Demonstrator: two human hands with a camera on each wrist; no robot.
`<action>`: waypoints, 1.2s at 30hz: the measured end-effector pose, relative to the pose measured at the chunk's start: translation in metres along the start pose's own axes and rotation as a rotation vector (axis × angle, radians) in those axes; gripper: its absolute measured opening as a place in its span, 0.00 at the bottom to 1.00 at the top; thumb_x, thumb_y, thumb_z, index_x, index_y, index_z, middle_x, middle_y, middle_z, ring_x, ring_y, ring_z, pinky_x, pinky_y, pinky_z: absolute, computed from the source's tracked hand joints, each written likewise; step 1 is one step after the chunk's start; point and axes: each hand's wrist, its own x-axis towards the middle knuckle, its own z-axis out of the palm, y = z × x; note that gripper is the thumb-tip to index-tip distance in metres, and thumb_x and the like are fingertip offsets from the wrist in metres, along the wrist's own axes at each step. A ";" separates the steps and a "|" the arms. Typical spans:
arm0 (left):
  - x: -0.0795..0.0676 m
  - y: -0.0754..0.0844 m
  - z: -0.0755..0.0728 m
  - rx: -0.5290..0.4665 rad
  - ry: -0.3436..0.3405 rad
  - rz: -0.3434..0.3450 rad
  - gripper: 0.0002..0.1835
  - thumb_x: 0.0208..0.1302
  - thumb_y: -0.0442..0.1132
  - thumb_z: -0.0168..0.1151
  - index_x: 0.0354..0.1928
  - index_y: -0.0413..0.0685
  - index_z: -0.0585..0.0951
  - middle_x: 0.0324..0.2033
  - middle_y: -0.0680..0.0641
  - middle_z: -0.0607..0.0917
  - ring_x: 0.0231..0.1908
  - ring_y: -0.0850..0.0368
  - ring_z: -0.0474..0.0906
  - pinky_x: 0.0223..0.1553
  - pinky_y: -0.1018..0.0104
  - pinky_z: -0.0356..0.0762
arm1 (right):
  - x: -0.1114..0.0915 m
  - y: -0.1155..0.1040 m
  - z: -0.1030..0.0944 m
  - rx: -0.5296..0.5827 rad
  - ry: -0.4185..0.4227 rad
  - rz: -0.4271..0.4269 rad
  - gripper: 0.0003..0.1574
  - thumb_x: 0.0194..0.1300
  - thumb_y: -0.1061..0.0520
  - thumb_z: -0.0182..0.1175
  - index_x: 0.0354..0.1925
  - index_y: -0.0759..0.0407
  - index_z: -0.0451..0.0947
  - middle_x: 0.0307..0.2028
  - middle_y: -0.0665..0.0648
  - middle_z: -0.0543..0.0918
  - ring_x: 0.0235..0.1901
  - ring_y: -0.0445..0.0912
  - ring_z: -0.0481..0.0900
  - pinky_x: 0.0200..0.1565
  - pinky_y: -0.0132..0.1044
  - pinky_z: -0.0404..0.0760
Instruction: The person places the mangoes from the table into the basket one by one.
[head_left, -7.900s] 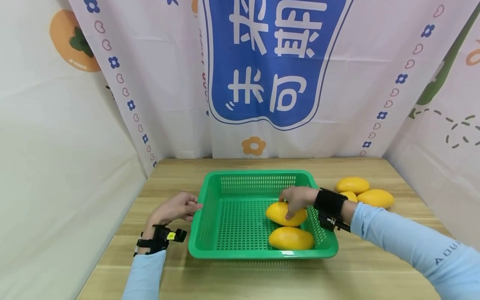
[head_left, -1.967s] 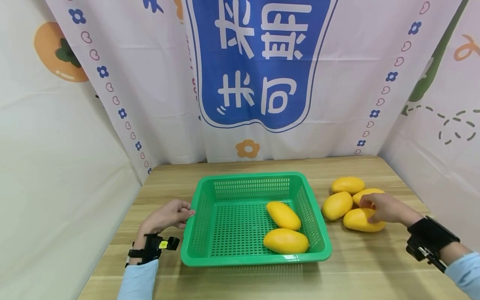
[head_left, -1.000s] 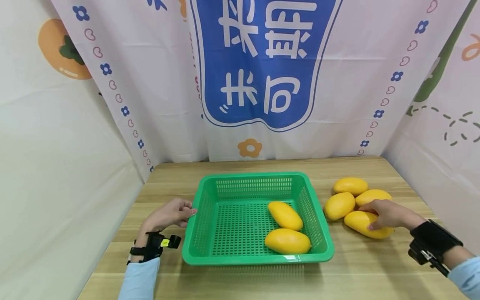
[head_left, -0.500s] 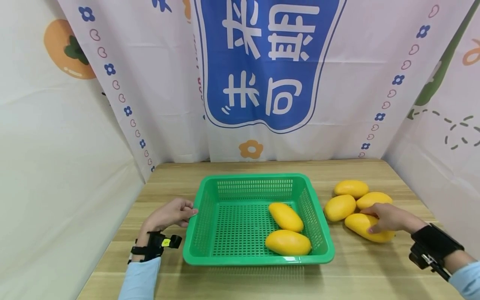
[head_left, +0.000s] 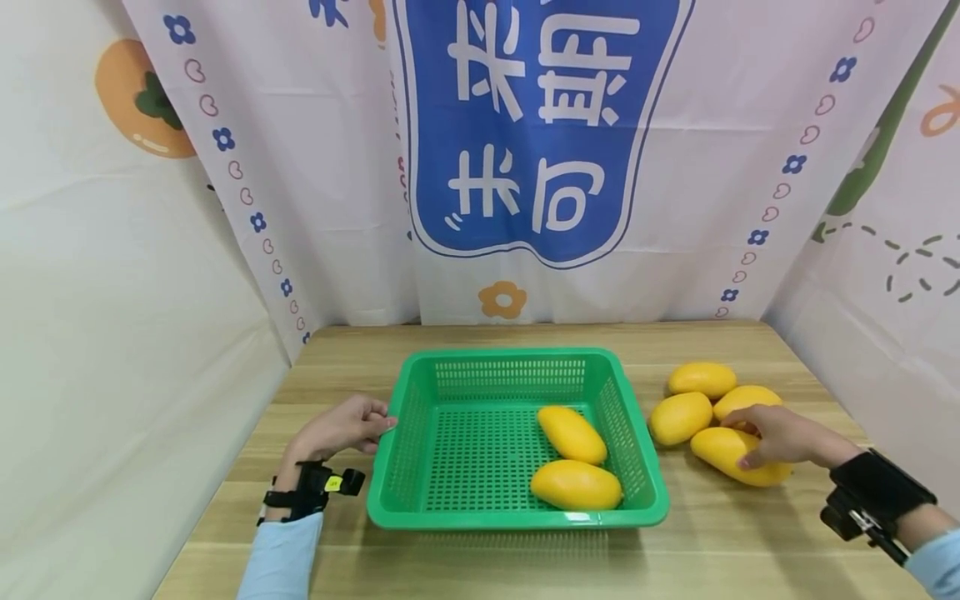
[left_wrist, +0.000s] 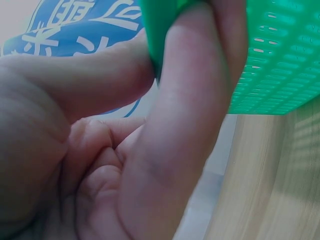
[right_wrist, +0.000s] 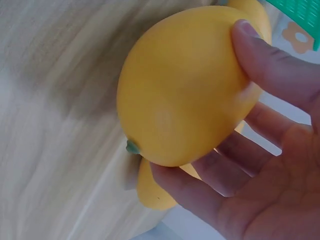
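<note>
My left hand [head_left: 347,429] pinches the left rim of a green plastic basket [head_left: 517,522] between thumb and fingers; the left wrist view shows the rim [left_wrist: 156,35] caught there. Over on the right, my right hand [head_left: 783,435] grips a yellow mango [head_left: 722,452] that lies nearest to me in a group. Seen from the right wrist, the thumb is on one side of this mango [right_wrist: 185,85] and the fingers curl under the other, its green stem end showing. Inside the basket, toward its right side, lie an angled mango [head_left: 572,433] and a crosswise mango [head_left: 576,486].
Beside the gripped mango are a back mango [head_left: 701,379], a left mango [head_left: 680,418] and a third mango [head_left: 750,400] behind the fingers. All stand on a wooden table [head_left: 480,567]. A printed cloth [head_left: 360,208] hangs behind the table's back edge.
Earlier my right hand held a mango inside the basket; it let go there and moved right to the group. The mango it now grips has turned slightly. My left hand stays at the rim.
</note>
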 end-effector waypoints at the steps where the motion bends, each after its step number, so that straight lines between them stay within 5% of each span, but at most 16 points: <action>1: 0.001 0.000 0.000 0.005 0.000 0.002 0.14 0.72 0.37 0.52 0.44 0.29 0.77 0.20 0.51 0.69 0.18 0.61 0.65 0.24 0.71 0.73 | -0.002 0.000 -0.002 0.003 0.006 0.002 0.40 0.45 0.55 0.74 0.53 0.73 0.74 0.48 0.75 0.78 0.46 0.66 0.76 0.47 0.64 0.75; 17: 0.002 0.001 0.002 0.003 -0.002 0.009 0.13 0.72 0.37 0.51 0.41 0.30 0.77 0.19 0.51 0.68 0.18 0.60 0.64 0.24 0.70 0.73 | -0.007 -0.019 -0.020 0.065 0.018 0.012 0.38 0.53 0.47 0.70 0.55 0.68 0.72 0.45 0.64 0.81 0.43 0.57 0.76 0.41 0.53 0.78; 36: 0.000 0.000 0.001 0.010 0.005 0.004 0.14 0.72 0.37 0.51 0.45 0.30 0.78 0.21 0.51 0.73 0.19 0.61 0.67 0.24 0.71 0.76 | 0.009 -0.055 -0.036 0.266 -0.011 -0.002 0.44 0.60 0.48 0.66 0.64 0.72 0.62 0.51 0.72 0.76 0.42 0.53 0.76 0.38 0.43 0.81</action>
